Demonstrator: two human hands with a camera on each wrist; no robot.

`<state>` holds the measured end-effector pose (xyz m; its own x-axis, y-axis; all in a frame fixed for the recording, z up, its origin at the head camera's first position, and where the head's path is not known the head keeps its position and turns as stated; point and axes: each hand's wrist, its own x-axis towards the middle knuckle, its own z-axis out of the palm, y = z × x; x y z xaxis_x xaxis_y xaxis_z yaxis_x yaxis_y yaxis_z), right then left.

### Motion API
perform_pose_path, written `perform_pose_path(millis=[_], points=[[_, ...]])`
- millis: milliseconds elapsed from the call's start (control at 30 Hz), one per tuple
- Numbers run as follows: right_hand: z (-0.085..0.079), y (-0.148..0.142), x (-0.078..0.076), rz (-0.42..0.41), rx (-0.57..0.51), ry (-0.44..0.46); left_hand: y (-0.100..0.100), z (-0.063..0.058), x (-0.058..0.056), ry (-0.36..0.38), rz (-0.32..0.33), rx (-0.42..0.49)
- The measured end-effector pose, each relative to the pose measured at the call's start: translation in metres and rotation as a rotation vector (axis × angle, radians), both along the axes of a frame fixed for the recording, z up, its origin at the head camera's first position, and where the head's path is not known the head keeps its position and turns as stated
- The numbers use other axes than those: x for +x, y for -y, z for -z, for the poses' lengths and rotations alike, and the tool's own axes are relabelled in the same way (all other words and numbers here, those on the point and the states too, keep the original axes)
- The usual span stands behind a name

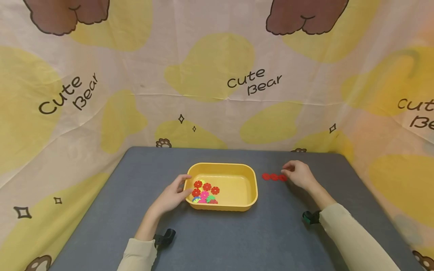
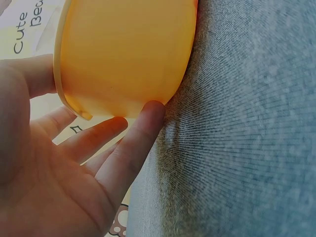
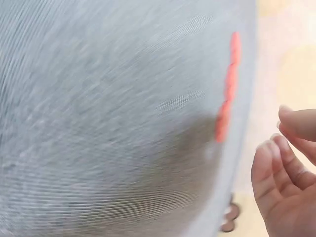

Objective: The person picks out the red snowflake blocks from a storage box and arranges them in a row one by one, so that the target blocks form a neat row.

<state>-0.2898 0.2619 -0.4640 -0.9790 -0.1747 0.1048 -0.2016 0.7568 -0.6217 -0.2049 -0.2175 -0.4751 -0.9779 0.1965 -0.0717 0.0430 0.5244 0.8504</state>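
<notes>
The left hand (image 1: 171, 194) grips the left end of a yellow plastic basin (image 1: 242, 208), with one digit over the rim and other fingers against its outer wall (image 2: 126, 54). Inside the basin, on its left side, lie several notched plastic discs (image 1: 207, 186) in red, pink, green, yellow and blue. To the right of the basin, three red notched discs (image 1: 274, 177) lie in a joined row on the table. Just off the right end of that row hovers the right hand (image 1: 299, 174). Its fingers (image 3: 264, 170) are loosely bent, with nothing between them and the thumb.
A dark grey table (image 1: 223, 241) carries everything. Behind it and along the sides hangs a printed cloth (image 1: 203, 67) with bears and lettering. Each wrist wears a small dark camera mount, one by the left sleeve (image 1: 138, 256) and one by the right sleeve (image 1: 349, 229).
</notes>
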Motion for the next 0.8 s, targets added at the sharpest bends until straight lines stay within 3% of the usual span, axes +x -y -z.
perform_pose_path(millis=[367, 600, 800], points=[[-0.043, 0.030, 0.025, -0.048, -0.081, -0.068, 0.000, 0.000, 0.000, -0.005, 0.005, 0.016], [-0.053, 0.057, 0.036, -0.096, -0.135, -0.068, 0.001, 0.000, -0.001, -0.007, 0.009, 0.018], [-0.060, 0.080, 0.046, -0.187, -0.185, -0.077, 0.000, 0.000, 0.000, -0.006, 0.018, 0.027]])
